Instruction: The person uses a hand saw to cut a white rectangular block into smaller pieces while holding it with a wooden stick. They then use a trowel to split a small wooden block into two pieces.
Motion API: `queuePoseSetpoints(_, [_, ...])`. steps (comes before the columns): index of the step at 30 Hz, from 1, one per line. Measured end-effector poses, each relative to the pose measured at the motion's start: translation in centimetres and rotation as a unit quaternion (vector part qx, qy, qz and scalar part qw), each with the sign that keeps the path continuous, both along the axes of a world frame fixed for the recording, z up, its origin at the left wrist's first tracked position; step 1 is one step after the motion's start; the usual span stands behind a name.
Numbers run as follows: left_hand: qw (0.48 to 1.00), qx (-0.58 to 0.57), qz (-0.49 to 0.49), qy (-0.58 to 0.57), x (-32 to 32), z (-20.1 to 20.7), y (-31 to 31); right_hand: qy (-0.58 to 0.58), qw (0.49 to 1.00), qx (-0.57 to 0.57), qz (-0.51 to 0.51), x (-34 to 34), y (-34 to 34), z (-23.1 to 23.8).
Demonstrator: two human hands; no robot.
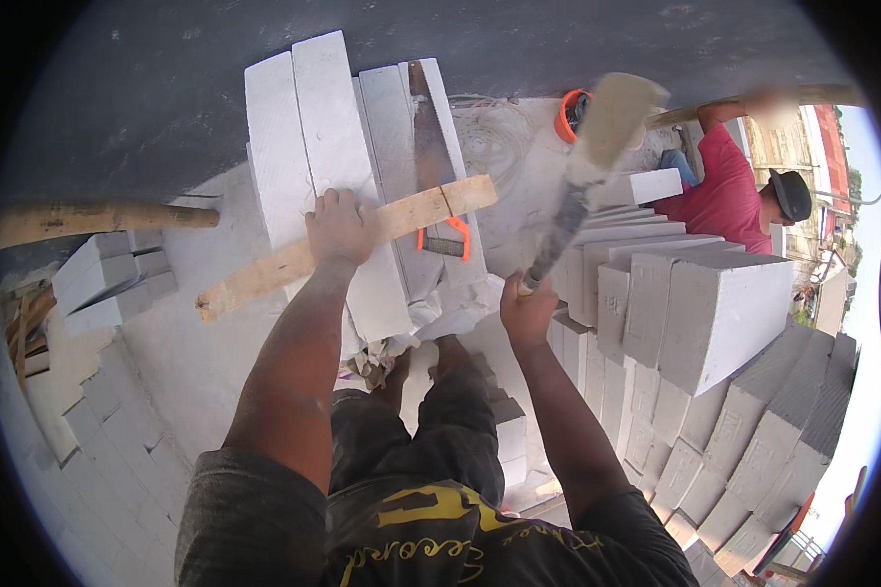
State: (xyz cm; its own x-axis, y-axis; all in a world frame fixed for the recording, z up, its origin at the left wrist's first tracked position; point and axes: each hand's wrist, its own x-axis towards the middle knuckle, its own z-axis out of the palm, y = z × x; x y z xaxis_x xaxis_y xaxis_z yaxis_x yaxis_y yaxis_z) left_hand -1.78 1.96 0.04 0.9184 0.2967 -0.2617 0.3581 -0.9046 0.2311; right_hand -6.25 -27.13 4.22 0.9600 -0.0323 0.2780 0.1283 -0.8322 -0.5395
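Observation:
My left hand (343,227) is closed over a short wooden plank (421,207), fingers curled past its far edge. The plank lies slanting across several pale blocks (328,108) standing side by side. Under its right part passes the rusty blade of a handsaw (429,137), whose orange handle shows on the near side. Off to the right, my right hand (529,311) grips the dark, wrapped handle of a tool (570,223) with a broad pale head. The tool is raised and motion-blurred, so its exact kind is unclear.
Stacked pale blocks (705,313) fill the right side; more stand at the left (113,279). A wooden pole (103,223) juts in from the left. An orange bucket (570,115) sits by the dark wall. A person in a red shirt (719,186) is beyond the right stack.

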Motion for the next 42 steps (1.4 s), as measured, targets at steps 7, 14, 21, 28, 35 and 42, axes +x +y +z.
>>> queuePoseSetpoints(7, [1.0,0.023,0.011,-0.007,-1.1,-1.0,1.7,0.147,0.989,0.019,0.003,-1.6,-1.5,2.4])
queuePoseSetpoints(14, [0.999,0.029,0.027,-0.013,-0.6,-1.2,2.4,-0.078,0.911,0.398,-0.077,2.4,4.7,12.0])
queuePoseSetpoints(21, [0.998,0.042,0.005,-0.036,1.4,-1.0,1.5,0.227,0.973,0.027,-0.038,-5.5,-1.0,-2.1])
queuePoseSetpoints(28, [0.998,0.043,0.021,-0.048,0.3,-1.2,2.4,0.002,0.94,0.318,-0.12,2.1,3.4,15.4])
queuePoseSetpoints(35, [0.998,0.052,-0.043,-0.015,2.0,0.3,0.2,0.3,0.952,-0.044,-0.049,-7.9,-0.4,-4.0])
queuePoseSetpoints(42, [0.998,0.03,0.005,-0.052,1.8,-1.2,2.0,0.096,0.967,0.188,-0.145,-1.5,0.9,4.9])
